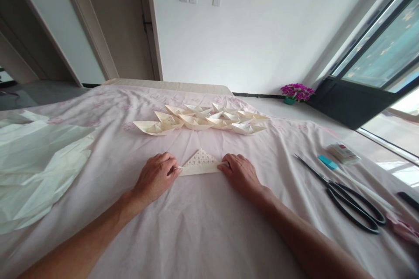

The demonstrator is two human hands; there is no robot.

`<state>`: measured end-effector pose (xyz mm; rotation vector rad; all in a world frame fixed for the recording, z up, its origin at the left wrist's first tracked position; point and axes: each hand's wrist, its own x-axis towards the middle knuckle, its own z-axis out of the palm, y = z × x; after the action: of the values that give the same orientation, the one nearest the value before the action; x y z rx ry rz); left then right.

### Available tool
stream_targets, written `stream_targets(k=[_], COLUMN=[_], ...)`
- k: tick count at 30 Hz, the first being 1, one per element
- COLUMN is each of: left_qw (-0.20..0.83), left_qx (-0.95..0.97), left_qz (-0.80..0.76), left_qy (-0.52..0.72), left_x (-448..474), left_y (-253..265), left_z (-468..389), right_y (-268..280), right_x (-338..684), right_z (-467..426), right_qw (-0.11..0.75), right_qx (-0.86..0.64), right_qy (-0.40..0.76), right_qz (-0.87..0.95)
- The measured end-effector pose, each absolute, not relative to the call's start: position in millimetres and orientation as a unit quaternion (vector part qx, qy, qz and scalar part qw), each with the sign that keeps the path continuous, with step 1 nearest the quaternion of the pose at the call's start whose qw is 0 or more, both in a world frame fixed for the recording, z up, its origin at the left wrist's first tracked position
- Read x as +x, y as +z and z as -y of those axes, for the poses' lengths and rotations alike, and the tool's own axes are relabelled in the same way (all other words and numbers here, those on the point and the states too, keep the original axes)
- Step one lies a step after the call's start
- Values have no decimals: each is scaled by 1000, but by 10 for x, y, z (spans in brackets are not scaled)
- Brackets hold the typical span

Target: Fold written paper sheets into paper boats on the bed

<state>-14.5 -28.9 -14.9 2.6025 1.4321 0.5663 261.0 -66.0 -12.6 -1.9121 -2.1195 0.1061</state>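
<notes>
Between my hands lies a sheet of cream paper (200, 165), folded to a triangular peak with a band along its lower edge. Small printed marks cover the peak. My left hand (157, 172) pinches the paper's left end, fingers curled. At the right end, my right hand (241, 173) grips the other corner between thumb and fingers. Beyond the paper stands a cluster of several folded paper boats (195, 122), close together on the pink cloth (196, 226).
Black-handled scissors (340, 196) lie on the right, points facing away from me. Past them are a blue eraser-like block (327, 162) and a small wrapped packet (343, 153). Crumpled pale sheeting (42, 170) spreads over the left side. Purple flowers (297, 91) stand on the floor beyond.
</notes>
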Motion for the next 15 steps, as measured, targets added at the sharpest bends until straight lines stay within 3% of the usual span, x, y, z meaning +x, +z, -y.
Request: stream_targets(k=[15], left_qw=[-28], left_qx=[863], left_qz=[-481], left_qy=[152], left_x=[-103], left_y=[-152], left_z=[309], right_y=[-173], right_x=[2617], right_z=[667], right_qw=[148], right_qx=[-660], right_qy=[26], right_qz=[736])
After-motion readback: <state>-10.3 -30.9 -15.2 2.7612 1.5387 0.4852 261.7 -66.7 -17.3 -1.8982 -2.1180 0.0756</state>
